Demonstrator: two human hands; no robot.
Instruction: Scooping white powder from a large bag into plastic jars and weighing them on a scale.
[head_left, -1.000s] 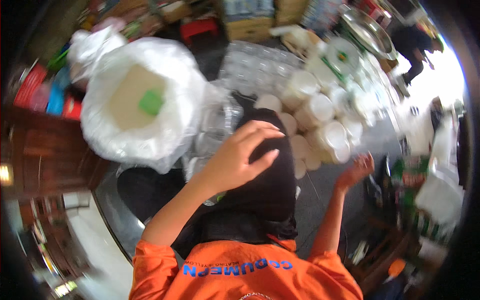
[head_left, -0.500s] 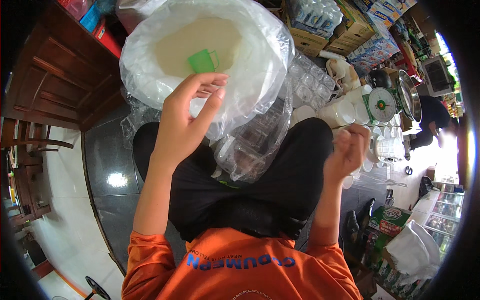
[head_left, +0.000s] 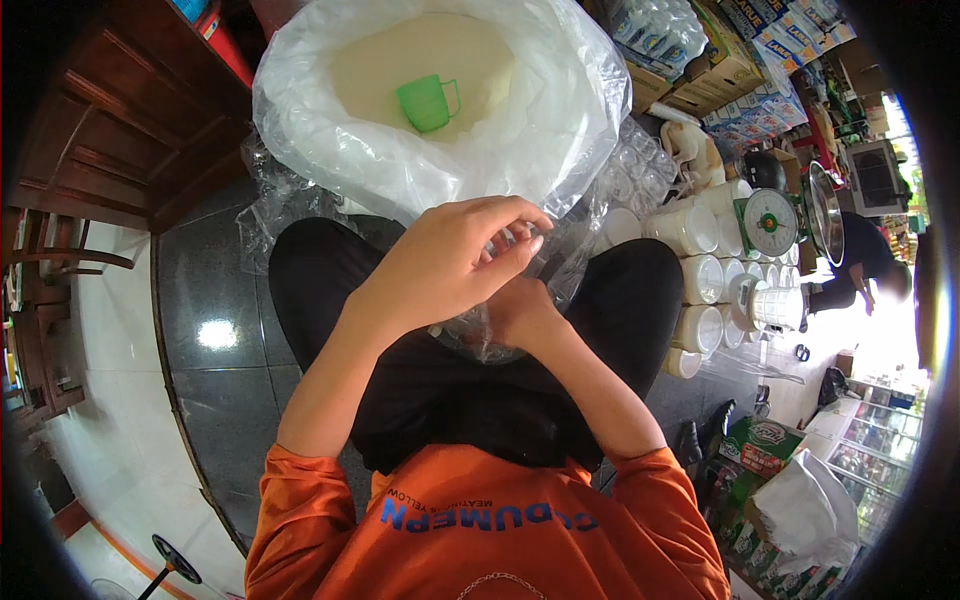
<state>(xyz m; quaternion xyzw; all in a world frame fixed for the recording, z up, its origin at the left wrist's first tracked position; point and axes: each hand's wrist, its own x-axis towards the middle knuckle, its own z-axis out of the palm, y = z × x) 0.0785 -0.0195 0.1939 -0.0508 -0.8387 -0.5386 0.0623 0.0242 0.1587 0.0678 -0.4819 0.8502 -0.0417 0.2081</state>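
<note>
My left hand [head_left: 455, 260] hovers between my knees, just in front of a large clear plastic bag [head_left: 590, 120]. Its fingers are loosely curved, the thumb apart from them, and nothing shows between them. Below and partly behind it, my right hand [head_left: 518, 312] reaches into a clear plastic bag of transparent containers [head_left: 570, 258]; its fingertips are hidden, so I cannot tell whether they grip it. Inside the large bag lies a pale, fine-looking mass [head_left: 375, 70]. On top of that rests a green handled cup [head_left: 424, 104], tilted, touched by neither hand.
White lidded tubs [head_left: 690, 232] stand stacked at the right, beside a green dial scale [head_left: 770, 222] with a metal pan. Farther back are cartons [head_left: 720, 60] and a bent-over person [head_left: 865, 250]. Dark wooden furniture [head_left: 110, 120] borders the left. A white sack [head_left: 810, 505] lies lower right.
My right hand has swung left from beside my right knee to the clear bag between my legs. My left hand has moved right and nearer me, away from the green cup.
</note>
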